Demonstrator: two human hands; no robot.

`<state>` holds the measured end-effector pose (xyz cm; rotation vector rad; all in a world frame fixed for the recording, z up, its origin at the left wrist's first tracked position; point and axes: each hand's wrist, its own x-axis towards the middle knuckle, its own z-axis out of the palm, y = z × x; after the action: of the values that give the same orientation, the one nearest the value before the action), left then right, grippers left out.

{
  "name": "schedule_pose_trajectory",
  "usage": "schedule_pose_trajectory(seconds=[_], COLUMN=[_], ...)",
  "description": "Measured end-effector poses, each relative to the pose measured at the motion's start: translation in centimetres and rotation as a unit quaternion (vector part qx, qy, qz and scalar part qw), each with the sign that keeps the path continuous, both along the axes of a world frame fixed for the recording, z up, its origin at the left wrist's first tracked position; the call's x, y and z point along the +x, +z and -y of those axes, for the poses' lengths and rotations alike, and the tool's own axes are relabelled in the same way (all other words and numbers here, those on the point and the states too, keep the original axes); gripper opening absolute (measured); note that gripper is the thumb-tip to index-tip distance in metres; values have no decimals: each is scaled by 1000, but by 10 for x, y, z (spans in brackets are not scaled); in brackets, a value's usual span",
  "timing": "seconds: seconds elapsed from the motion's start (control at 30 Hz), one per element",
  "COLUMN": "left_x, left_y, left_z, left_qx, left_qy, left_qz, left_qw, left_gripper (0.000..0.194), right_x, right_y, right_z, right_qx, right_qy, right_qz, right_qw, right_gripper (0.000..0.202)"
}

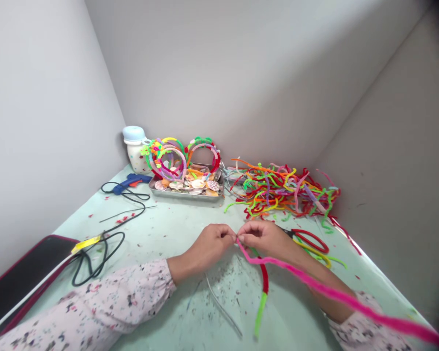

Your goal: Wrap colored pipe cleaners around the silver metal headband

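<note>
My left hand point(215, 243) and my right hand point(259, 236) meet fingertip to fingertip above the middle of the table. Both pinch the end of a bright pink fuzzy stem point(314, 284), whose long free part runs over my right forearm to the lower right. Under my right hand hangs a wire wrapped in red and green fuzz point(265, 282). A bare grey wire point(221, 307) slants down below my left hand. The exact spot between the fingertips is too small to make out.
A metal tray point(185, 194) holds shells and colourful wrapped rings. Left of it are a lidded cup point(136, 151) and a blue glue gun point(126, 183) with looped black cable. Fuzzy stems point(285, 190) pile at the right, scissors point(310, 240) beside my right wrist, a dark device point(29, 273) far left.
</note>
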<state>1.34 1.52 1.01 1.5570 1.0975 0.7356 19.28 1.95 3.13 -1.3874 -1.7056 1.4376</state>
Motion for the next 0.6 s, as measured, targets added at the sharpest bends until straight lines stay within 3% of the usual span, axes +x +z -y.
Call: schedule_pose_trajectory(seconds=[0.27,0.47,0.6], left_x=[1,2,3], left_y=[5,8,10], left_z=[3,4,5], left_qx=[24,20,15], left_qy=[-11,-15,-12], left_qz=[-35,-45,-41], left_qw=[999,999,999], left_gripper=[19,19,20], right_x=[3,7,11], right_y=[-2,-2,-5], right_z=[-2,-1,-3], right_qx=[-53,-36,-55], right_qy=[24,34,48], right_qz=[-40,-13,-48], right_qw=[998,999,996], right_gripper=[18,15,18])
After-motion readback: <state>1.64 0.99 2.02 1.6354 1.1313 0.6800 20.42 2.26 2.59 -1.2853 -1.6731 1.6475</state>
